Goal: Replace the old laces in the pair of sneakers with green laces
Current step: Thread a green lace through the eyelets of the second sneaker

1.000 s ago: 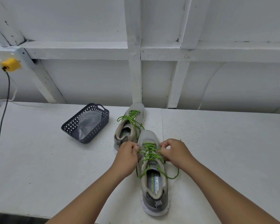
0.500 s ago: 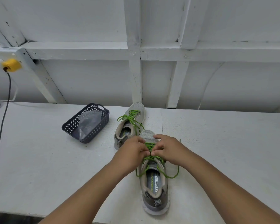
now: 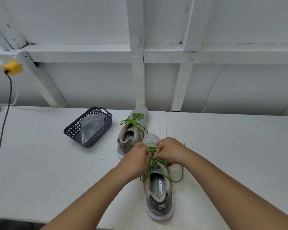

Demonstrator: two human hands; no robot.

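On the table [image 3: 40,163], grey sneaker [image 3: 159,193] (green laces [image 3: 155,163] half-threaded).

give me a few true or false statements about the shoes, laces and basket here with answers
1. Both hands work the green lace on the near sneaker. True.
2. The far sneaker has white laces. False: its laces are green.
3. The basket lies left of the sneakers. True.
4. The basket holds a sneaker. False: only a clear plastic bag shows inside.
5. The near sneaker's toe points toward the person. False: its heel does.
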